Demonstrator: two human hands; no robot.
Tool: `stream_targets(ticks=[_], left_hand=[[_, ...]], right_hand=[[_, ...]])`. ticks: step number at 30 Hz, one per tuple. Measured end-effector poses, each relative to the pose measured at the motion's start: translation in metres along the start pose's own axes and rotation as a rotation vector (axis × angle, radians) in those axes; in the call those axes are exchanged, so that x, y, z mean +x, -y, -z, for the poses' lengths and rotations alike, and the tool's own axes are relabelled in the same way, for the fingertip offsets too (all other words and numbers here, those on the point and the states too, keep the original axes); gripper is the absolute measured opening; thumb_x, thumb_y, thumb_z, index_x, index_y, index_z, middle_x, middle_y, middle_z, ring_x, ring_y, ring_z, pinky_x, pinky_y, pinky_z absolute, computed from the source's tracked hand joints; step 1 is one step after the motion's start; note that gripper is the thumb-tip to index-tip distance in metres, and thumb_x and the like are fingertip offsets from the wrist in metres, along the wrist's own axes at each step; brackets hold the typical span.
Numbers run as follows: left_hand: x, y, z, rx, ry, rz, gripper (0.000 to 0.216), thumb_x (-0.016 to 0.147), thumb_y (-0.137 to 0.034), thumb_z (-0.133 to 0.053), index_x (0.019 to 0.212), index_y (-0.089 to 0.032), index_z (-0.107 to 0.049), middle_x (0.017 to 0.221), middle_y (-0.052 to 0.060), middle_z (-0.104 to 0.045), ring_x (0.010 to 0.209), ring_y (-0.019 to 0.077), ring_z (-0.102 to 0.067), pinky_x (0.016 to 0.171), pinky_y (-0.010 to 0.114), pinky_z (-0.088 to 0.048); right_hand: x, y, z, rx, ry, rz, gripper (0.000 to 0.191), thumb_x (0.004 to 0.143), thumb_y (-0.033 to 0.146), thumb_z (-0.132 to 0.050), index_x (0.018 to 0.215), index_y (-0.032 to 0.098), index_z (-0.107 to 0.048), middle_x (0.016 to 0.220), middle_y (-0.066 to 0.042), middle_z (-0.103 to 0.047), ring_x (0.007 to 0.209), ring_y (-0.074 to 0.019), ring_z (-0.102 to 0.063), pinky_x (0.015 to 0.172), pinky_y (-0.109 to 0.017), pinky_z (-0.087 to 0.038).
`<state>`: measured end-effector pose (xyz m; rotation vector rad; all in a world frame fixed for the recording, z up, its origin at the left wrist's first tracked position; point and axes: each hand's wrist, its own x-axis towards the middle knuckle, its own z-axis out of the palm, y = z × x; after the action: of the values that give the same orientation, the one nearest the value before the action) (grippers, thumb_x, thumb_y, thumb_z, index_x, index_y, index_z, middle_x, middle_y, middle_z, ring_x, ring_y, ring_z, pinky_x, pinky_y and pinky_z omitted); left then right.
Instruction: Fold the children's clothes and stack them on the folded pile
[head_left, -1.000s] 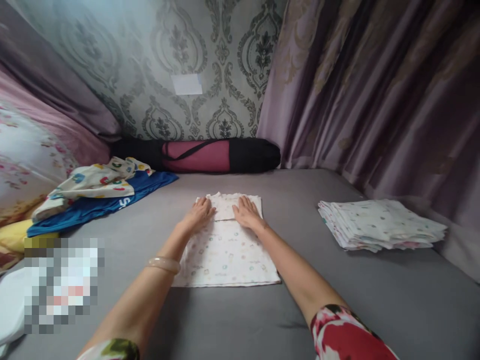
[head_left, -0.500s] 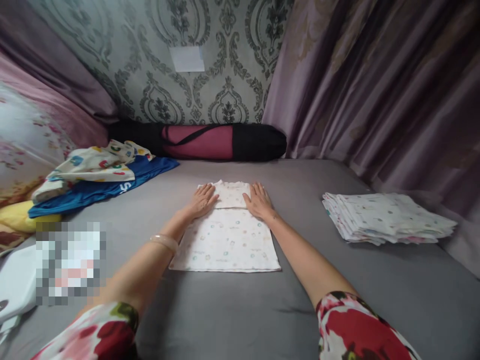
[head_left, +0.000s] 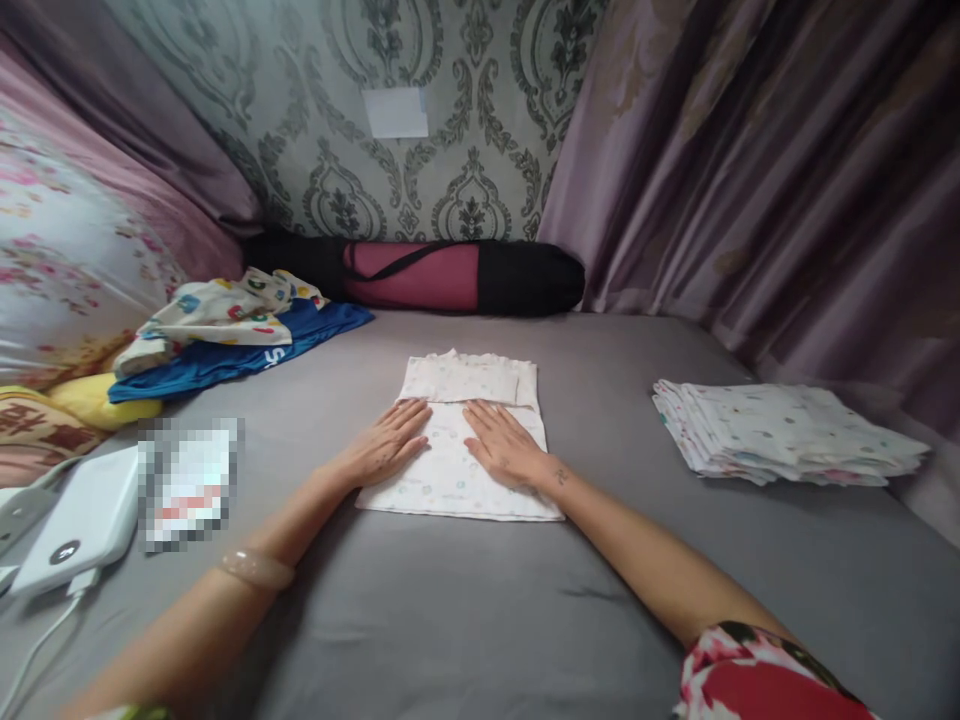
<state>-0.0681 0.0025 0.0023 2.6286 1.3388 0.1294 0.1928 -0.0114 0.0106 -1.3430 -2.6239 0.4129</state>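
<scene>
A white printed cloth garment (head_left: 450, 490) lies flat on the grey bed sheet, its far part folded over into a band. My left hand (head_left: 386, 442) rests palm down on its left side, fingers stretched out just below the folded band. On the right half, my right hand (head_left: 504, 445) presses flat, fingers pointing away from me. Neither hand grips the fabric. A neat stack of similar folded white printed cloths (head_left: 787, 430) sits to the right, apart from my hands.
A black and maroon rolled bag (head_left: 412, 275) lies along the wall. At left are a blue garment (head_left: 202, 362) under a patterned one (head_left: 217, 315), a yellow cushion (head_left: 97, 400), a white power bank (head_left: 82, 525) with a cable, and a pixelated item (head_left: 191, 485).
Both hands have slid toward me from the garment's folded far part onto its lower panel, staying flat. My view has shifted slightly left.
</scene>
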Motion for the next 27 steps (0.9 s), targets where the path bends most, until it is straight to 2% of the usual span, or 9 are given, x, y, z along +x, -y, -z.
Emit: stream_targets(ticks=[4,9,14,19,25,27], left_hand=[[-0.011,0.014,0.001,0.028,0.028,0.068,0.066,0.097,-0.054,-0.016,0.151,-0.016,-0.024,0.158,0.007,-0.018,0.146,0.0196,-0.013,0.119,0.042,-0.011],[-0.021,0.021,0.0,0.051,0.018,0.066,0.067,0.097,-0.056,-0.016,0.151,-0.017,-0.023,0.157,0.006,-0.018,0.146,0.0189,-0.013,0.119,0.041,-0.01],[-0.042,0.02,0.008,0.033,0.037,0.013,0.074,0.092,-0.064,-0.031,0.152,-0.022,-0.021,0.157,0.006,-0.017,0.145,0.0225,-0.017,0.118,0.043,-0.012],[-0.073,0.016,0.016,0.026,0.065,0.035,0.074,0.09,-0.063,-0.038,0.152,-0.026,-0.018,0.157,0.004,-0.018,0.145,0.0241,-0.017,0.118,0.043,-0.013],[-0.102,0.02,0.014,0.004,0.026,0.073,0.062,0.09,-0.06,-0.039,0.146,-0.033,-0.035,0.155,0.001,-0.026,0.143,0.0273,-0.023,0.115,0.046,-0.024],[-0.106,0.023,0.017,-0.024,0.026,0.082,0.057,0.09,-0.06,-0.038,0.14,-0.034,-0.046,0.153,0.001,-0.033,0.14,0.0277,-0.031,0.113,0.044,-0.03]], right_hand=[[-0.016,-0.018,0.004,-0.043,-0.01,-0.045,0.063,0.099,0.043,-0.022,0.15,0.007,-0.025,0.157,-0.012,-0.018,0.146,-0.0197,-0.012,0.119,-0.038,-0.006],[-0.046,-0.028,0.006,-0.097,-0.01,-0.049,0.064,0.099,0.044,-0.023,0.15,0.004,-0.024,0.157,-0.015,-0.017,0.146,-0.0215,-0.01,0.119,-0.039,-0.005],[-0.078,-0.013,0.008,-0.075,0.021,-0.03,0.062,0.099,0.044,-0.028,0.151,0.011,-0.023,0.158,-0.012,-0.013,0.146,-0.0209,-0.008,0.119,-0.042,-0.007],[-0.116,0.009,0.016,-0.002,0.069,0.018,0.053,0.1,0.037,-0.027,0.15,0.021,-0.028,0.158,-0.006,-0.015,0.146,-0.021,-0.01,0.119,-0.045,-0.009],[-0.16,0.027,0.03,0.108,0.119,0.023,0.051,0.098,0.034,-0.034,0.148,0.028,-0.033,0.156,0.0,-0.026,0.144,-0.0184,-0.02,0.119,-0.04,-0.016],[-0.167,0.029,0.04,0.136,0.12,0.009,0.047,0.098,0.036,-0.035,0.144,0.028,-0.042,0.152,-0.001,-0.036,0.14,-0.0187,-0.03,0.116,-0.037,-0.022]])
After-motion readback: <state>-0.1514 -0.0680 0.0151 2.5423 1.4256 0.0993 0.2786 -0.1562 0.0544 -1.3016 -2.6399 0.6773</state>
